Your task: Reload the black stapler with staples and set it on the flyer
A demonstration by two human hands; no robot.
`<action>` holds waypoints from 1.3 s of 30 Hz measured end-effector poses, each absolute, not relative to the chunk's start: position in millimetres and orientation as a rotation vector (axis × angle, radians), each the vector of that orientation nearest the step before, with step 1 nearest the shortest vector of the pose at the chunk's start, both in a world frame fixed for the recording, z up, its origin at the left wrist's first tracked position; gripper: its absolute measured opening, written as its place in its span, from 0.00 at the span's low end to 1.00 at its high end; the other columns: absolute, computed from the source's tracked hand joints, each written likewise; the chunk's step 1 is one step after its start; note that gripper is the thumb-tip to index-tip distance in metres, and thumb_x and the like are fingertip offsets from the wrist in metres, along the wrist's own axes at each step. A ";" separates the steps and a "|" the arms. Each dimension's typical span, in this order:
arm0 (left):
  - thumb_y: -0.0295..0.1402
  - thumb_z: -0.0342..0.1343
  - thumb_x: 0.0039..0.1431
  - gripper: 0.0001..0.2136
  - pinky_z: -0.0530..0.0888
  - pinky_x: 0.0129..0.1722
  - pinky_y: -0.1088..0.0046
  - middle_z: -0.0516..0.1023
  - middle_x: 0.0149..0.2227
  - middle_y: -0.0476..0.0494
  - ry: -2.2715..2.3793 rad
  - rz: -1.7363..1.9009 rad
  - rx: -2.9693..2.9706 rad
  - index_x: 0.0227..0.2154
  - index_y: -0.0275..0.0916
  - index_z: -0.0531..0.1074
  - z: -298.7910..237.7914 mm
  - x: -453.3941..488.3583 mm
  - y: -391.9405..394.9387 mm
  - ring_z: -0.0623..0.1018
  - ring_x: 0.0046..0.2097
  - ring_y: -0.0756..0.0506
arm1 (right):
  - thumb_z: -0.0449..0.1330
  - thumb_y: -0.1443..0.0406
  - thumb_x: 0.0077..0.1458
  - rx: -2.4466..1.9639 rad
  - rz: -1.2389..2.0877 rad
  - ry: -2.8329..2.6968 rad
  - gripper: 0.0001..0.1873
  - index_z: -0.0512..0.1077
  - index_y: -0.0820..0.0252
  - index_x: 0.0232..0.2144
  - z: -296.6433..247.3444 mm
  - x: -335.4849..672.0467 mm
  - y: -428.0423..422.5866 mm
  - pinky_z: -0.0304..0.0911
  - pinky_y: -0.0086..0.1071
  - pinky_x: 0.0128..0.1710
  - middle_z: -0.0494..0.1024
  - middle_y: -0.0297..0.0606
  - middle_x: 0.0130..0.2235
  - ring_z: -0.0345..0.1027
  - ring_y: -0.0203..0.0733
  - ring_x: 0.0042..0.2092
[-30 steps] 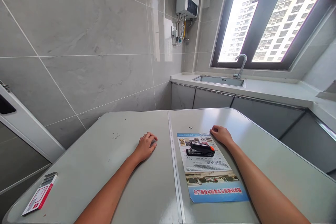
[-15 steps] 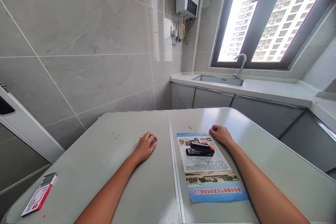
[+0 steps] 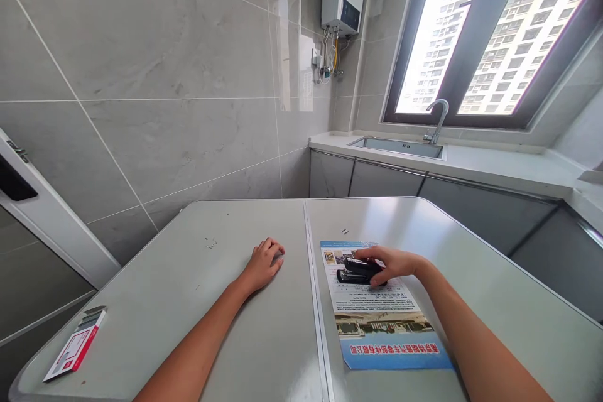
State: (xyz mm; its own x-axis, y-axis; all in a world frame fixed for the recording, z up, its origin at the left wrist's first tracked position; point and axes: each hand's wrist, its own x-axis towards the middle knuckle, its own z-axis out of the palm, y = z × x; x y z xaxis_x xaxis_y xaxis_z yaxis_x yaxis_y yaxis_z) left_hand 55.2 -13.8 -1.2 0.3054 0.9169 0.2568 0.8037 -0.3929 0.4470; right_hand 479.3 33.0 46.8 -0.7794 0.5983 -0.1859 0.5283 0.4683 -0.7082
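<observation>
A printed flyer (image 3: 377, 314) with a blue lower band lies flat on the grey table (image 3: 226, 326), right of the table's centre seam. On its upper part sits a black stapler (image 3: 351, 270) with an orange tip. My right hand (image 3: 391, 262) lies over the stapler's right end, fingers curled around it. My left hand (image 3: 264, 262) rests on the bare tabletop left of the seam, its fingers loosely curled, nothing in it.
A small red and white box (image 3: 75, 347) lies near the table's front left corner. Two tiny staples (image 3: 345, 231) lie beyond the flyer. Behind stand a counter with a sink (image 3: 400, 147) and tap, a window, and a tiled wall.
My right hand has moved from the flyer's top right corner onto the stapler. The left hand has stayed put. The view has shifted slightly.
</observation>
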 end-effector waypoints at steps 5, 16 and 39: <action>0.32 0.52 0.66 0.08 0.68 0.54 0.57 0.71 0.50 0.43 1.583 0.702 2.334 0.45 0.44 0.72 -0.8 55.9 -14.5 0.73 0.52 0.40 | 0.70 0.60 0.49 -0.989 0.986 -2.645 0.37 0.72 0.55 0.62 38.6 461.4 27.3 0.59 0.46 0.64 0.71 0.46 0.63 0.65 0.59 0.63; 0.31 0.53 0.64 0.08 0.68 0.53 0.57 0.73 0.50 0.42 1.592 0.706 2.338 0.44 0.44 0.74 -1.6 56.9 -13.7 0.73 0.52 0.40 | 0.69 0.59 0.55 -0.404 0.973 -2.688 0.23 0.77 0.58 0.52 36.3 412.3 14.9 0.66 0.39 0.50 0.80 0.44 0.47 0.73 0.47 0.47; 0.36 0.57 0.61 0.10 0.72 0.37 0.70 0.81 0.33 0.46 1.370 0.838 1.991 0.40 0.39 0.80 13.5 55.9 -17.2 0.77 0.36 0.45 | 0.67 0.69 0.52 -0.610 0.863 -2.589 0.23 0.73 0.54 0.51 36.8 324.4 -42.4 0.63 0.40 0.51 0.77 0.39 0.47 0.70 0.49 0.49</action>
State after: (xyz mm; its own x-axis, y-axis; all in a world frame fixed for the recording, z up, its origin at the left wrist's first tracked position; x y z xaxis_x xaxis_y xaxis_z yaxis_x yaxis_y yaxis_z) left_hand 55.9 -17.2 13.5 0.2766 0.9454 0.1723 0.5843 -0.3078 0.7509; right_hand 324.4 -42.4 36.8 -0.8486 0.4964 0.1829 0.2873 0.7229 -0.6284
